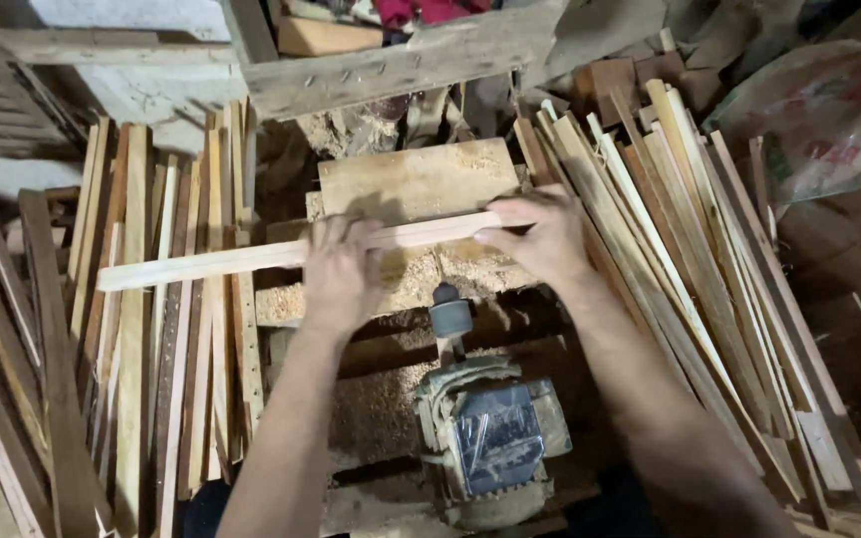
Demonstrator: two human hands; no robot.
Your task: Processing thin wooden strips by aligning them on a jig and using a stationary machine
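Head view, looking straight down: both hands are on one long, pale wooden strip (pixel 291 251) that lies crosswise over a sawdust-covered bench (pixel 411 284). The left hand (pixel 341 271) presses flat on the strip's middle, fingers spread over the top, so its grip is a downward press rather than a closed fist. The right hand (pixel 542 234) sits at the strip's right end, fingers curled around it, holding that end. The strip's free left end juts out well past the bench, over a stack of wooden slats (pixel 156 329) lying on the left.

Behind the strip, a flat wooden board (pixel 419 179) rests on the bench, touching or just beside the strip; which one, I cannot tell. Just in front of the hands, an electric motor (pixel 490 438) wrapped in dark plastic sits low, its shaft and pulley (pixel 449 317) pointing up toward the bench edge between the two forearms. On the right, another big pile of long slats (pixel 680 269) fans out, its near ends crowding close to the right hand. A rough timber beam (pixel 401 65) crosses the top, and a plastic sack (pixel 829 120) lies far right.
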